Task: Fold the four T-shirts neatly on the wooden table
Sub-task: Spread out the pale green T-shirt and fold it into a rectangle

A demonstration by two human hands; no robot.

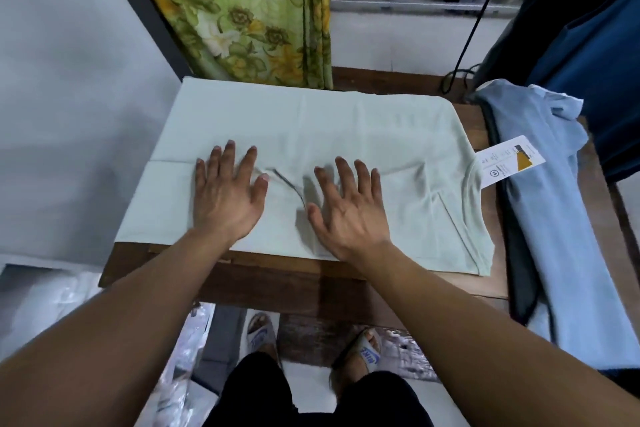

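Dark plank wooden table (277,274), bearing the work. A pale mint T-shirt (346,135) is lying across its middle, matte knit, partly folded into a broad rectangle, with its neckline and one sleeve at 3 o'clock. A light blue T-shirt (554,218) is draping loosely off the table at 3 o'clock, unfolded. The left hand (227,194) and right hand (349,211), both flat with fingers spread and gripping nothing, are pressing the mint cloth near its 6 o'clock edge. A printed card hang tag (509,159) is sticking out by the collar. A curved wrinkle (291,184) is running between the hands. Step judged: smoothing. The next move is likely calling for flattening that wrinkle, then lifting one end over.
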